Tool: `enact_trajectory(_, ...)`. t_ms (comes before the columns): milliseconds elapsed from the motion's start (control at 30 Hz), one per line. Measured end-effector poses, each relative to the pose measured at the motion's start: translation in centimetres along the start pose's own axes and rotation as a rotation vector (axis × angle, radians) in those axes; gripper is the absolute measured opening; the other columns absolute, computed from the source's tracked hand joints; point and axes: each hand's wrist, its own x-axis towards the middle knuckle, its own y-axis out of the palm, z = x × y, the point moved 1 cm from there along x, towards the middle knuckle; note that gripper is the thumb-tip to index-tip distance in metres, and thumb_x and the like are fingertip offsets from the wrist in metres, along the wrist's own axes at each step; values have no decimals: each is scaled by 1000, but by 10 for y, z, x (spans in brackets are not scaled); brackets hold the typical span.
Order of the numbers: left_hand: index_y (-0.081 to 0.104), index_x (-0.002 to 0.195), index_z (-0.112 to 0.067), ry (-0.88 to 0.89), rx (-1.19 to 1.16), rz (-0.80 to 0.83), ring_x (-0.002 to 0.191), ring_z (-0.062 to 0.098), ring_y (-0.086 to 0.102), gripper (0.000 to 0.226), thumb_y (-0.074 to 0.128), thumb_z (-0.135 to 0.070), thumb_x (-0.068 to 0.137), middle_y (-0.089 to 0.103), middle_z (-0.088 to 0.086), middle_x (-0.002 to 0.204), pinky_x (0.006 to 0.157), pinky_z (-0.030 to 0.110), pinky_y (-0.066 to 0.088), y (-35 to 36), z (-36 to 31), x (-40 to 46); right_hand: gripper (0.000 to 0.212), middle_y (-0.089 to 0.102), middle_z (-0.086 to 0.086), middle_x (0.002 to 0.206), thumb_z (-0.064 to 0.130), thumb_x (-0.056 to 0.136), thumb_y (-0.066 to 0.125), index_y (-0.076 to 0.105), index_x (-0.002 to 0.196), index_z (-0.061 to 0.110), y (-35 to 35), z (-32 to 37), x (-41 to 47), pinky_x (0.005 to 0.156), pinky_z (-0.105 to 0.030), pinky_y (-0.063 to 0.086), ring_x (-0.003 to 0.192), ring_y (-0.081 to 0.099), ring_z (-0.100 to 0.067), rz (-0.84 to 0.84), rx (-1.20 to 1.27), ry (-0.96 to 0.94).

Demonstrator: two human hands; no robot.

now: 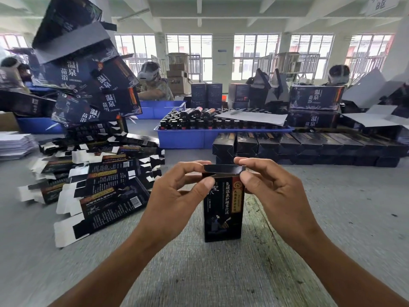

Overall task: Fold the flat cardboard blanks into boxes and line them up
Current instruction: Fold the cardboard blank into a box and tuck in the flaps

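A small black printed box [222, 216] stands upright on the grey table in front of me. My left hand [177, 196] pinches its top flap from the left, thumb in front and fingers behind. From the right, my right hand [267, 185] pinches the same flap. A loose pile of flat black blanks [99, 187] lies to the left. Behind the box, folded boxes [309, 147] stand lined up in a stacked row running to the right.
A blue tray [199, 138] of dark bottles sits behind the row. A tall leaning stack of larger black cartons [88, 80] rises at the left. White sheets [13, 145] lie at the far left. Other people work across the table.
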Motion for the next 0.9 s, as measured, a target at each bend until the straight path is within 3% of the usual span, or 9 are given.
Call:
enact_trajectory(200,62,96,-37,-21,-27,-31,110,14,68,21,76,-40,80,70,-11,122,79,26,58,0,0,0,22,75,14,108,5,93,65,74,106,21,1,0,0,78,-15,54,103,70,-5,-31,3,-5)
enact_trajectory(300,61,106,-37,3,-14,-30,109,17,68,27,76,-45,85,69,-10,123,79,29,59,-1,0,0,22,74,15,110,4,93,65,74,104,22,1,0,0,79,-15,54,103,70,-4,-35,-7,-17)
enact_trajectory(400,62,119,-42,44,44,-28,110,14,67,25,66,-42,94,67,-14,124,76,23,57,1,0,-1,23,74,16,111,5,94,65,74,103,23,1,-1,-1,83,-17,55,105,69,-4,-34,-18,-27)
enact_trajectory(533,70,120,-34,173,217,-29,119,15,61,27,58,-35,95,66,-17,122,82,29,59,2,2,-3,20,72,18,114,11,95,65,73,105,26,1,-2,-1,87,-23,57,107,68,-4,-25,-100,-52)
enact_trajectory(700,74,114,-21,261,261,-30,119,15,62,24,62,-22,94,66,-8,124,71,20,57,0,4,-2,13,69,20,118,31,95,67,74,104,25,-1,-4,-1,81,-10,52,109,64,4,-38,-321,-185)
enact_trajectory(900,74,115,-20,275,300,-54,115,13,64,24,62,-23,94,66,-7,124,70,15,55,1,9,-1,22,69,9,121,32,94,61,74,105,19,1,-7,0,82,-8,50,108,64,4,-80,-438,-292)
